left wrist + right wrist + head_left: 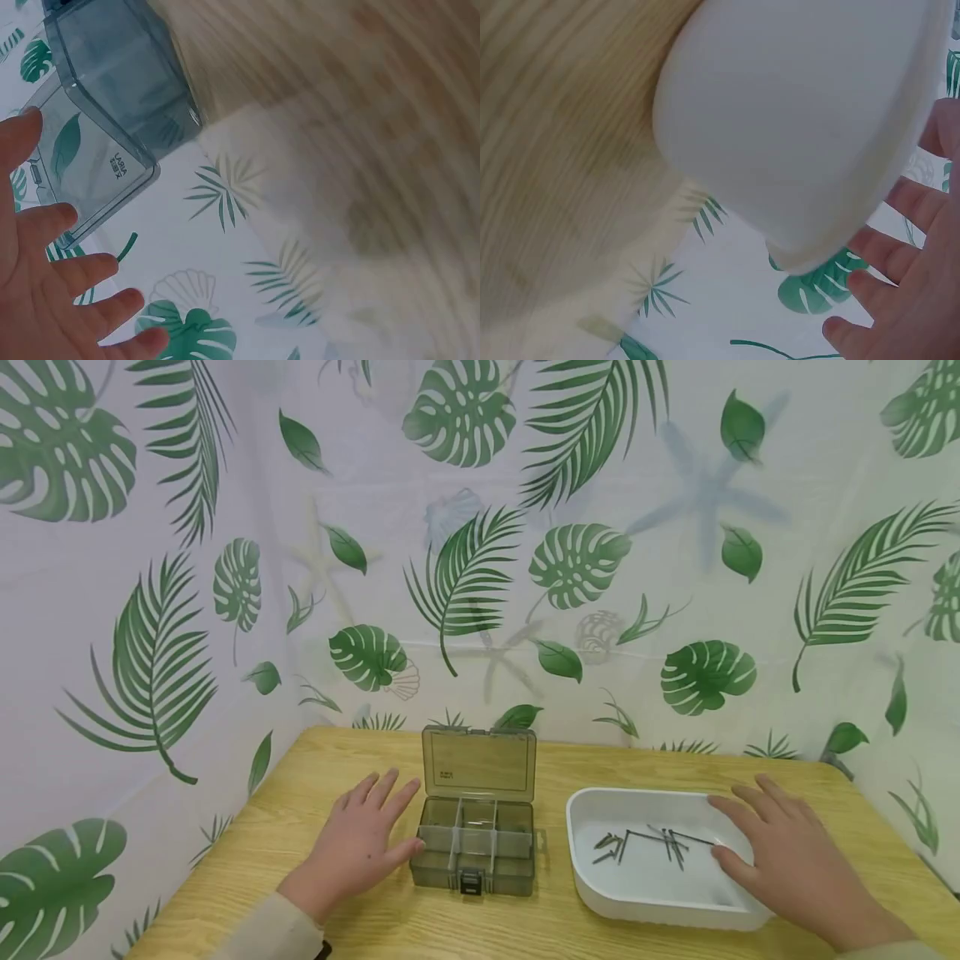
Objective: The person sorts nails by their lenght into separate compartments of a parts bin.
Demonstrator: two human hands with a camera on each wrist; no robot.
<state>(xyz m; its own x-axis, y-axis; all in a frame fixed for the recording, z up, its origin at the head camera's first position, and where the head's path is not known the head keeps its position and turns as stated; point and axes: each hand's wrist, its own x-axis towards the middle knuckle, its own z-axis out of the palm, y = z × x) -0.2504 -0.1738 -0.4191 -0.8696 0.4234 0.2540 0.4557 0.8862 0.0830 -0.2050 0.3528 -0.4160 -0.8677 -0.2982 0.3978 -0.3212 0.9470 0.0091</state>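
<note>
A smoky clear compartment box (474,847) stands on the table with its lid (480,766) raised. Just left of it is my left hand (360,839), fingers spread and holding nothing; the thumb is close to the box's side, and I cannot tell whether it touches. To the right, a white tray (667,889) carries several screws (606,841) and several dark, thin pieces, some of them bent like hex keys (645,835). Over the tray's right rim hovers my right hand (795,852), its fingers spread with nothing held. In the right wrist view the tray's outer wall (780,112) shows beside the fingers.
The box and tray stand side by side on a wood-grain table (337,918), a narrow gap between them. Behind and to the left hangs a white cloth (360,593) printed with green leaves.
</note>
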